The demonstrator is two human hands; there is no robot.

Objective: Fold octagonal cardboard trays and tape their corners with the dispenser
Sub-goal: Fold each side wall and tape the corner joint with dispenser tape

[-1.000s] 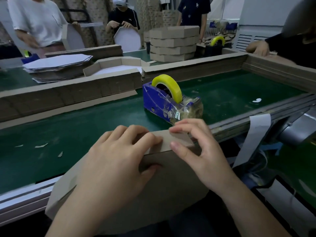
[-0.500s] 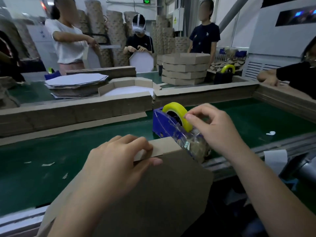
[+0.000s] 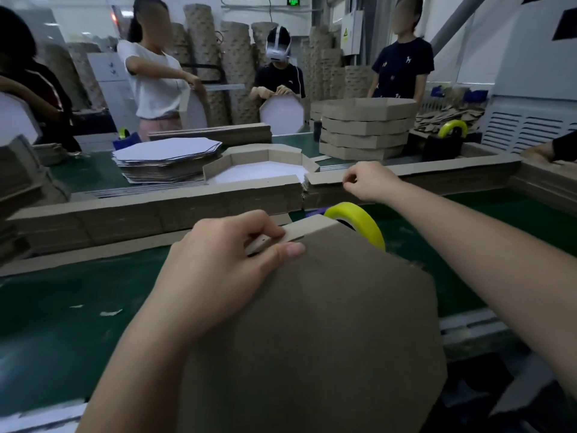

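Note:
A brown octagonal cardboard tray (image 3: pixel 327 339) stands tilted in front of me, its underside facing me. My left hand (image 3: pixel 218 264) grips its top corner, thumb on the underside, fingers pressing the folded side flaps together. Behind the tray sits the blue tape dispenser (image 3: pixel 314 211), mostly hidden; its yellow tape roll (image 3: pixel 359 218) pokes out above the tray's edge. My right hand (image 3: pixel 370 182) is raised above and behind the roll, thumb and fingers pinched on a clear strip of tape that is hard to make out.
A low cardboard wall (image 3: pixel 156 210) borders the green belt (image 3: pixel 78 307). Beyond it lie a stack of flat blanks (image 3: pixel 168 157), a half-folded tray (image 3: pixel 265 164), a pile of finished trays (image 3: pixel 365 132) and another dispenser (image 3: pixel 446 142). Several people work at the far side.
My right hand left the tray corner, reached to the dispenser, then lifted up and away from it with fingers pinched. The tray has tipped up more. My left hand kept its grip.

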